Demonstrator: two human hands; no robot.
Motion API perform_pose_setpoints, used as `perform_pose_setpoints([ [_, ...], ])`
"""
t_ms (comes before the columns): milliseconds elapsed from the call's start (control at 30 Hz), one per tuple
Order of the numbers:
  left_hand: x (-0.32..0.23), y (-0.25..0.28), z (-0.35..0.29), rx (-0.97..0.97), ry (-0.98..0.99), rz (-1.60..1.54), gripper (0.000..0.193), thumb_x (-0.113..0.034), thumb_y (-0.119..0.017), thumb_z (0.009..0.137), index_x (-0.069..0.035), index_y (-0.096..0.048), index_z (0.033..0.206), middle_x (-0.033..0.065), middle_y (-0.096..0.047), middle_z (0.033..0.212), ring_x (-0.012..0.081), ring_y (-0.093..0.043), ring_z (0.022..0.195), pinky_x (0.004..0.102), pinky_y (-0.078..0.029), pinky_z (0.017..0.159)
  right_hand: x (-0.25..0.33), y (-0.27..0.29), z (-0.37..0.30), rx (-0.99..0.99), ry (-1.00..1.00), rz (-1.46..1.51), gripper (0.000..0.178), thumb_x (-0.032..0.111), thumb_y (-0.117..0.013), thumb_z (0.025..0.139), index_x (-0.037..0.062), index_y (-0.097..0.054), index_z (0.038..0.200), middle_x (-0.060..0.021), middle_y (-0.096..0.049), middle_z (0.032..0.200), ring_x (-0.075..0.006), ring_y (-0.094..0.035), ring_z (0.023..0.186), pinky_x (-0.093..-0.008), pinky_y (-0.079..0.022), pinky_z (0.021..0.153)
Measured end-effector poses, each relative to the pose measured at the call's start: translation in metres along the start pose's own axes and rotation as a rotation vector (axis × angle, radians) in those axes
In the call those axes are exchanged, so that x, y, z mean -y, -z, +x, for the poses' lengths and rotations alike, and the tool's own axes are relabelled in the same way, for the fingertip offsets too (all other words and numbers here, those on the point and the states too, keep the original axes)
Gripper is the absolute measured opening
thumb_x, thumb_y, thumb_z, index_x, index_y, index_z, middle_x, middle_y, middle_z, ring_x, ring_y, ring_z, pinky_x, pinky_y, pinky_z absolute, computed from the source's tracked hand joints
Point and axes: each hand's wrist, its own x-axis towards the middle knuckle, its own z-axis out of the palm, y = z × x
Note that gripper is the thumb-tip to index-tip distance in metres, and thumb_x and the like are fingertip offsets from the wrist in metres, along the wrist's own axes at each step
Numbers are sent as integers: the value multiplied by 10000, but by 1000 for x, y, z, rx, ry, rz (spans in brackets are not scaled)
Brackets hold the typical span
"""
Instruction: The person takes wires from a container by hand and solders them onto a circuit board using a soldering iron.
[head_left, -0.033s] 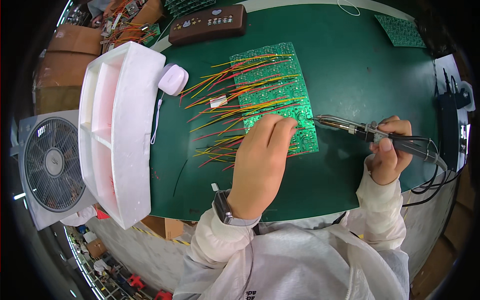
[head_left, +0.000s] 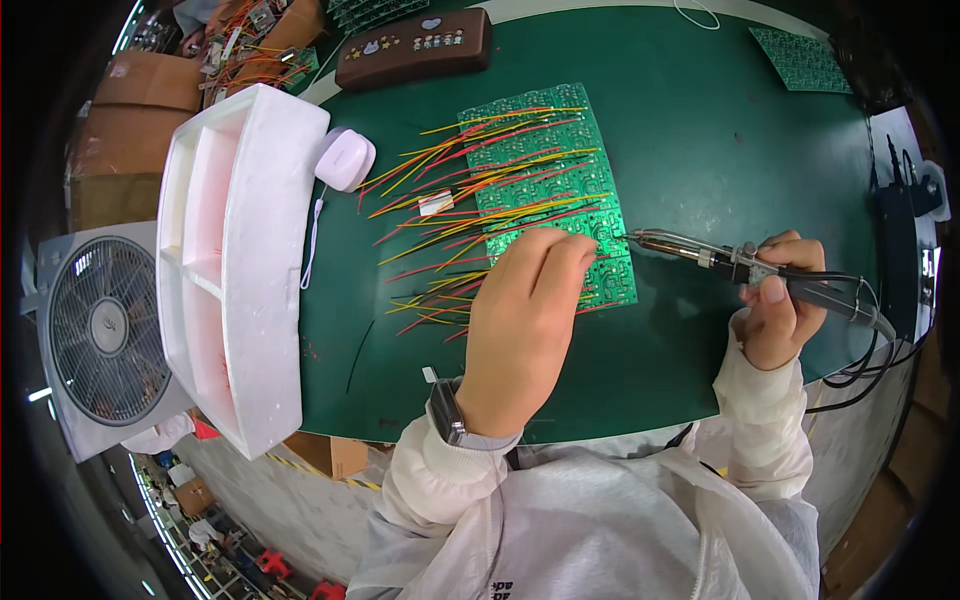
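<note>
A green circuit board panel lies on the green mat, with red, yellow and black wires attached in rows and trailing to its left. My left hand reaches over the panel's lower part, thumb and fingers pinched together. A thin red wire end shows at those fingertips, though the fingers hide most of the pinch. In my right hand is a soldering iron with a metal feed tube along it. Its tip points left and meets the panel's right edge area, close to my left fingertips.
Left of the panel stands a white foam tray with compartments, beside a pale pink case. A brown pencil case sits at the back. Cables run from the iron to a dark unit on the right. A fan stands far left.
</note>
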Motion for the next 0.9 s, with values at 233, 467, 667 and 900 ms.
perform_pose_setpoints([
  [233,8,-11,0,-31,13,-41,143,50,-610,680,-8,-544,792,52,-481,764,156,-489,625,257,-404,533,-2,1,0,-14,3,-19,296,254,-588,728,-17,-479,779,-42,-442,583,-75,-404,474,-186,-309,458],
  [467,11,-12,0,-6,-8,-55,167,49,-623,657,-20,-546,788,49,-481,761,157,-475,633,255,-396,531,-1,0,-1,-3,4,-15,302,253,-597,725,-21,-482,775,-42,-447,578,-76,-400,469,-192,-305,448],
  [667,11,-13,-1,-7,4,-70,171,52,-626,648,-23,-545,779,44,-484,764,154,-471,631,250,-394,530,-3,0,-1,20,23,13,291,238,-597,725,-28,-488,766,-41,-449,578,-79,-401,475,-197,-306,446],
  [900,9,-12,0,3,56,-100,163,52,-618,654,-29,-547,776,35,-484,760,132,-458,613,237,-393,533,-3,-1,-1,27,16,6,281,224,-592,723,-38,-497,761,-38,-444,580,-90,-403,492,-204,-306,452],
])
